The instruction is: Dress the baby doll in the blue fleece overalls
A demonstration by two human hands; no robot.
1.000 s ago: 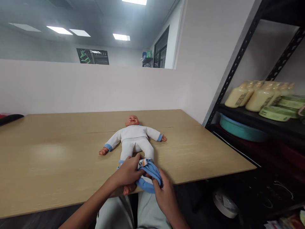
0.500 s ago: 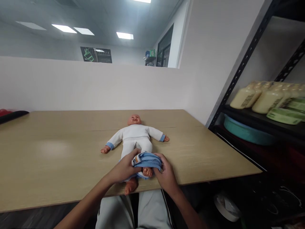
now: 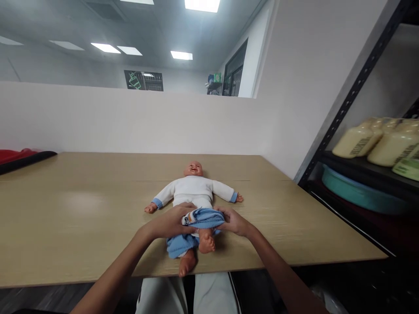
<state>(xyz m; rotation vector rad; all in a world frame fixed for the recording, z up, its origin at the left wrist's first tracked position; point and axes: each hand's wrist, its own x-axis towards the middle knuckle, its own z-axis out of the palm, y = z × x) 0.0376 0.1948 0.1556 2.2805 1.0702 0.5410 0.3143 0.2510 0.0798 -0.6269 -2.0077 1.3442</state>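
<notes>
A baby doll [image 3: 193,189] in a white suit with blue cuffs lies on its back on the wooden table [image 3: 81,209], bare feet toward me. Blue trousers [image 3: 196,224] are bunched around its thighs, and both feet stick out below them. My left hand [image 3: 172,220] grips the left side of the bunched waistband. My right hand [image 3: 234,220] is closed on the right side of it. Both hands rest against the doll's legs.
A black metal shelf rack [image 3: 360,87] stands to the right with cream bottles [image 3: 376,141] and a teal basin [image 3: 356,194]. A red and black item [image 3: 22,157] lies at the table's far left. A white partition wall runs behind the table.
Both hands have pulled the blue trousers from the doll's feet up its legs to the thighs. The feet have come out of the cloth. The camera has tilted and shifted slightly.
</notes>
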